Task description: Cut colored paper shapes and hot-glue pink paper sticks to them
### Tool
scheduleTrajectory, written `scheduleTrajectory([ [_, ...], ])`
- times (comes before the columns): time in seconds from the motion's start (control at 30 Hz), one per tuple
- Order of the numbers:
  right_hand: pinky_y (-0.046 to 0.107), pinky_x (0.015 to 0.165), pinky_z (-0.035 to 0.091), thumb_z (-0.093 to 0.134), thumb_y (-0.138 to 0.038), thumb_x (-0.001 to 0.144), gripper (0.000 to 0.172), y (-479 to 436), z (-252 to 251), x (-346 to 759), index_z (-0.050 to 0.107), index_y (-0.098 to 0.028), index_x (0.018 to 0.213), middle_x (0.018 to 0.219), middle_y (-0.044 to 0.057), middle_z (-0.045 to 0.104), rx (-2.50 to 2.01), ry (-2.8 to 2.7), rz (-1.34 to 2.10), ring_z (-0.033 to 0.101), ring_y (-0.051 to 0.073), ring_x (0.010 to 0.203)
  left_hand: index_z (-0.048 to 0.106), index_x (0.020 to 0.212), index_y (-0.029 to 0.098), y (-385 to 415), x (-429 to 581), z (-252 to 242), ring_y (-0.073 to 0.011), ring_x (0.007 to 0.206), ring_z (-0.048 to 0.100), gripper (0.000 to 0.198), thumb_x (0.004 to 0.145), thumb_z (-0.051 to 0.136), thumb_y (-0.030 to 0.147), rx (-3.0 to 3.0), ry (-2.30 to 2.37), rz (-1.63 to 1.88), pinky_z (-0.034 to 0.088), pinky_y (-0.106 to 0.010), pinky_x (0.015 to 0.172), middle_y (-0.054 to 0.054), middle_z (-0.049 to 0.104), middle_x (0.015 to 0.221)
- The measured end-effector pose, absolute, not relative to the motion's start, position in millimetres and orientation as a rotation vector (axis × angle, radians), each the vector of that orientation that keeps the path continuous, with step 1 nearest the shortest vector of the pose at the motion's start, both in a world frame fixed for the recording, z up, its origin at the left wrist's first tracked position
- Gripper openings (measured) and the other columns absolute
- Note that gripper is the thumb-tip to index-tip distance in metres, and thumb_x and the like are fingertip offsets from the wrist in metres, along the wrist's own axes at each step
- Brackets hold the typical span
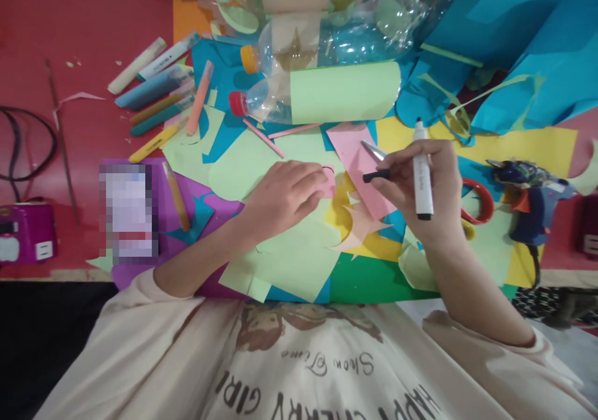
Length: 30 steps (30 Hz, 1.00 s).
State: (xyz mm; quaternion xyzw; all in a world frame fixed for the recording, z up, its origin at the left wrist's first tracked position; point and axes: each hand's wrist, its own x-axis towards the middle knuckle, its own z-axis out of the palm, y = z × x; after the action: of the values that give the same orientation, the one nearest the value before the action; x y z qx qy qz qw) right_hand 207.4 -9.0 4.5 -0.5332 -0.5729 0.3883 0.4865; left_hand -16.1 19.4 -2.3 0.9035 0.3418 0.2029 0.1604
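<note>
My left hand (287, 192) has its fingers bent over a small pink paper piece (330, 187) with a short black curved line on it. My right hand (434, 183) grips a white marker (423, 186), which stands nearly upright with its dark tip towards the bottles. Between the thumb and index finger of that hand is a black marker cap (376, 175), apart from the tip. Scissors blades (374, 151) show beside these fingers, and a red scissors handle (479, 202) shows on the hand's other side. A pink paper strip (357, 164) lies beneath the cap.
Plastic bottles, one wrapped in green paper (346, 93), lie across the far side. Several markers (159, 105) are at the left, above a phone (128, 214). A blue glue gun (537, 202) rests at the right. Paper sheets and scraps (299, 258) cover the table.
</note>
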Motion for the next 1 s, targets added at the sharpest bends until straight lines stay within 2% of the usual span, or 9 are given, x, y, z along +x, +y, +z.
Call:
scheduleTrajectory([
  [0.13,0.027,0.066,0.055,0.071,-0.022,0.074,0.029,-4,9,185,0.047,-0.026,0.090,0.083,-0.004,0.062,-1.160,-1.312,1.215,0.065,0.011,0.075,0.058,0.093,0.018,17,-22,4,-0.0132,0.084,0.062,0.013,0.092,0.046,0.023,2.321,1.062,0.962,0.048,-0.026,0.077,-0.004,0.068,0.089],
  [0.2,0.028,0.071,0.057,0.070,-0.027,0.075,0.029,-4,5,175,0.047,-0.026,0.091,0.086,-0.003,0.063,-1.118,-1.281,1.318,0.066,0.012,0.081,0.057,0.097,0.018,14,-22,2,-0.0108,0.074,0.061,0.013,0.090,0.051,0.028,2.255,0.987,0.932,0.049,-0.023,0.070,-0.002,0.067,0.088],
  [0.27,0.029,0.073,0.057,0.071,-0.034,0.075,0.031,-4,-1,165,0.047,-0.025,0.092,0.087,-0.001,0.064,-1.083,-1.255,1.388,0.066,0.013,0.084,0.056,0.103,0.017,11,-21,-3,-0.0103,0.074,0.062,0.020,0.087,0.057,0.030,2.237,0.946,0.888,0.049,-0.022,0.069,-0.003,0.068,0.094],
  [0.37,0.029,0.072,0.057,0.073,-0.043,0.071,0.036,-4,-8,159,0.049,-0.025,0.091,0.087,0.000,0.065,-1.071,-1.224,1.424,0.067,0.014,0.082,0.059,0.100,0.017,11,-21,-10,-0.0103,0.076,0.063,0.017,0.087,0.058,0.029,2.177,0.985,0.894,0.048,-0.021,0.071,-0.003,0.069,0.091],
  [0.43,0.029,0.069,0.056,0.070,-0.050,0.072,0.038,-2,-8,160,0.051,-0.025,0.093,0.087,0.001,0.066,-1.091,-1.173,1.454,0.067,0.014,0.077,0.061,0.093,0.018,14,-21,-13,-0.0099,0.073,0.063,0.017,0.086,0.060,0.032,2.068,1.048,0.945,0.048,-0.021,0.067,-0.001,0.070,0.086],
  [0.57,0.025,0.046,0.046,0.053,-0.063,0.076,0.042,5,-7,170,0.054,-0.025,0.096,0.072,-0.002,0.063,-1.129,-0.907,1.561,0.058,0.012,0.053,0.060,0.087,0.018,20,-22,-16,-0.0089,0.068,0.060,0.021,0.083,0.062,0.038,1.818,1.142,1.021,0.049,-0.021,0.062,0.000,0.067,0.080],
  [0.7,0.023,0.036,0.035,0.056,-0.054,0.074,0.030,9,-8,173,0.052,-0.024,0.077,0.055,-0.005,0.051,-1.140,-0.797,1.671,0.043,0.009,0.038,0.060,0.085,0.019,21,-22,-18,-0.0091,0.069,0.058,0.021,0.081,0.063,0.039,1.729,1.156,1.011,0.049,-0.022,0.064,0.000,0.065,0.081],
  [0.83,0.022,0.036,0.035,0.054,-0.050,0.077,0.027,9,-9,173,0.051,-0.023,0.073,0.052,-0.005,0.050,-1.126,-0.833,1.700,0.043,0.009,0.038,0.060,0.086,0.018,20,-21,-17,-0.0094,0.069,0.059,0.022,0.081,0.063,0.039,1.765,1.160,0.987,0.050,-0.022,0.065,-0.001,0.067,0.082],
  [1.0,0.022,0.037,0.041,0.059,-0.045,0.078,0.025,5,-9,173,0.055,-0.020,0.074,0.056,-0.004,0.057,-1.042,-0.859,1.751,0.049,0.009,0.041,0.061,0.089,0.019,16,-22,-12,-0.0105,0.074,0.064,0.017,0.083,0.062,0.035,1.884,1.122,0.950,0.051,-0.022,0.068,-0.002,0.071,0.086],
])
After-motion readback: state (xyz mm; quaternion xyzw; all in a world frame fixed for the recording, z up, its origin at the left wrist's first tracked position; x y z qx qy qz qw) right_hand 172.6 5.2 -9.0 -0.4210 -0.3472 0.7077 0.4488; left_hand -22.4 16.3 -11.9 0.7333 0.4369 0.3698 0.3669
